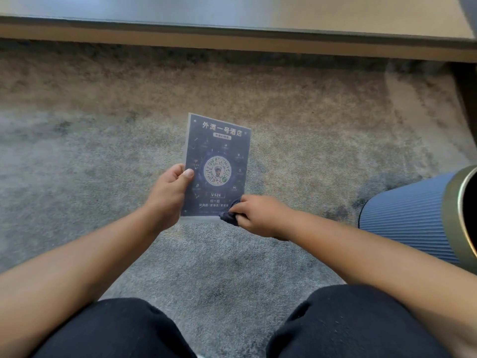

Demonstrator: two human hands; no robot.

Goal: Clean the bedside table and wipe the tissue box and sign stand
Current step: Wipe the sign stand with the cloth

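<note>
Mottled grey-tan carpet (296, 130) underfoot, wood-edged ledge (232, 43) along the top. Sign stand (219, 151) held above the carpet, face up toward the camera. Left hand (167, 197) gripping its left edge, thumb on the front. Right hand (258, 215) pinching a dark cloth (229, 215) against the lower right corner. Ribbed blue bin (405, 215) at right.

Left hand (167, 195) gripping sign stand (216, 164) by its left edge, right hand (258, 215) pressing dark cloth (231, 211) on the lower right corner
</note>
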